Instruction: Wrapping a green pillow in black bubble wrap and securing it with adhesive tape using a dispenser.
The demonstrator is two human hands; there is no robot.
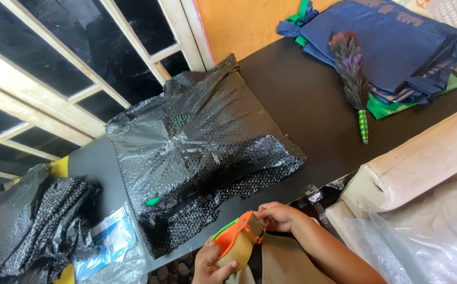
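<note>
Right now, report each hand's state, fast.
Left hand: closed on the orange and green plastic tape dispenser.
Right hand: fingers pinching at the dispenser's front end; what they pinch cannot be told.

Both hands [212,265] [278,216] curled, close together

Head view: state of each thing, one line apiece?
Tape dispenser: off the table, gripped by left hand; right hand pinching its front end.
Black bubble wrap: spread crumpled over the table.
Feather duster: lying flat on folded blue bags.
</note>
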